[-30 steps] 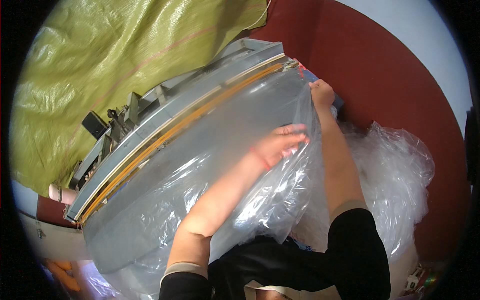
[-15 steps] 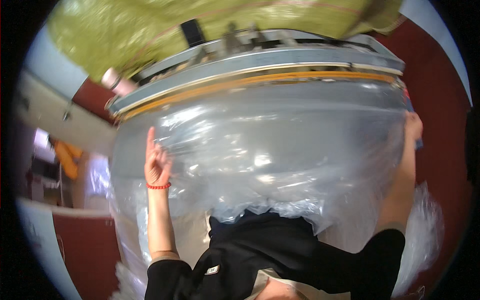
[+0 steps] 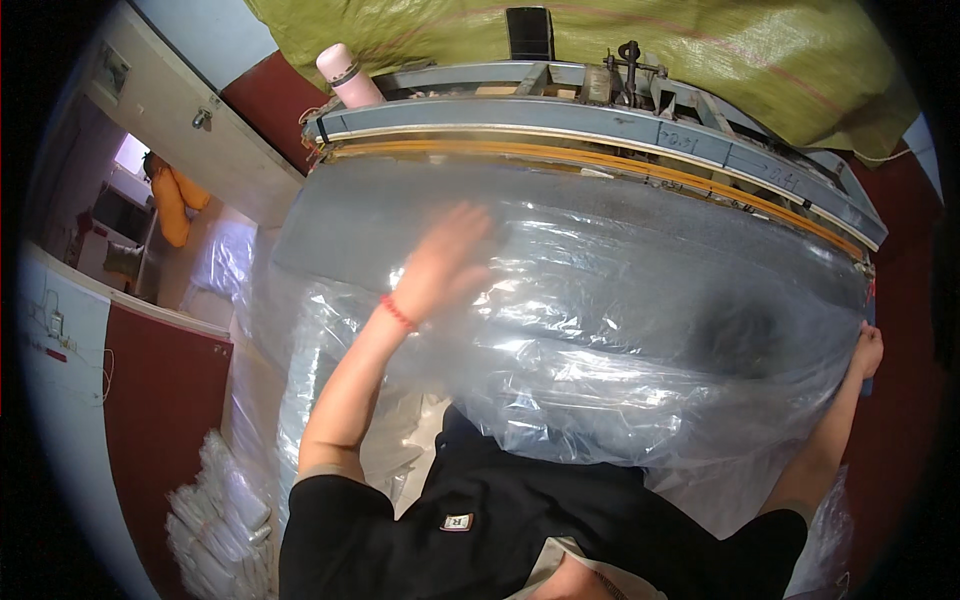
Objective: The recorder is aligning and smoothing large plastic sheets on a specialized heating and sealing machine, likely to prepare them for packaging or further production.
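A wide sheet of clear plastic film [image 3: 590, 405] spreads over a grey work surface [image 3: 340, 215] before me, its near part wrinkled and hanging against my body. Over the left part of the film, my left hand [image 3: 448, 258], with a red bead bracelet at the wrist, is blurred by motion; its fingers are stretched out and hold nothing. At the far right edge, my right hand [image 3: 868, 350] is closed on the side of the film. Whether the left palm touches the film cannot be made out.
Behind the surface runs a long grey metal frame [image 3: 590, 130] with orange strips [image 3: 560, 158] along it. A pink bottle [image 3: 348, 78] and a dark flat object [image 3: 529, 34] sit at the back. Folded clear bags [image 3: 220, 510] lie low left, near an open doorway.
My left hand has moved right and inward over the film, its fingers now stretched out instead of partly curled. My right hand stays on the film's right edge. The view has turned left.
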A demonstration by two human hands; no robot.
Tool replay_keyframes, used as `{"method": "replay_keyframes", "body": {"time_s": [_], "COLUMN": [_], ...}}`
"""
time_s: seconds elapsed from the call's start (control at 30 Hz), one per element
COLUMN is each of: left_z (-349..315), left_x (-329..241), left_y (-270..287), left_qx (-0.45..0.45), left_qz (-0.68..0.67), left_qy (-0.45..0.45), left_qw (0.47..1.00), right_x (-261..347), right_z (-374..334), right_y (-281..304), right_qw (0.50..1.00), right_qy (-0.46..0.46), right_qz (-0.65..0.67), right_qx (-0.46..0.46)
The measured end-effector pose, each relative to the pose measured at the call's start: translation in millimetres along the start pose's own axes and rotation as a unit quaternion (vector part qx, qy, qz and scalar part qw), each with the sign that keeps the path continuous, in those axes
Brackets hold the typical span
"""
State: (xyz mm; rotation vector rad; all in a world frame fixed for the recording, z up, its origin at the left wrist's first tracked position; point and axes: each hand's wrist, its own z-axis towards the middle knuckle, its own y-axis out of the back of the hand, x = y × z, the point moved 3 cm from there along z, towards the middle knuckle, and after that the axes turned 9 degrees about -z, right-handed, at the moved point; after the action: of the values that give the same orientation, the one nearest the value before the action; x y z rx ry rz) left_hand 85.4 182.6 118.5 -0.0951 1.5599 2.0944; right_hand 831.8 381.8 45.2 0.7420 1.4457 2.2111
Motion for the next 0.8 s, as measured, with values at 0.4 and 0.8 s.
{"method": "replay_keyframes", "body": {"time_s": [0.4,0.8], "left_z": [-20,8], "left_x": [-17,38], "left_y": [-26,-35], "left_qx": [-0.05,-0.168], "left_qz": [-0.054,-0.062], "left_qy": [0.112,0.245], "left_qw": [0.991,0.953], "right_x": [-46,-125], "right_z": [22,51], "right_y": [-24,61], "right_qw": [0.957,0.813], "right_qy": [-0.024,-0.007], "right_qz": [0.286,0.572], "right_qx": [-0.033,0.11]}}
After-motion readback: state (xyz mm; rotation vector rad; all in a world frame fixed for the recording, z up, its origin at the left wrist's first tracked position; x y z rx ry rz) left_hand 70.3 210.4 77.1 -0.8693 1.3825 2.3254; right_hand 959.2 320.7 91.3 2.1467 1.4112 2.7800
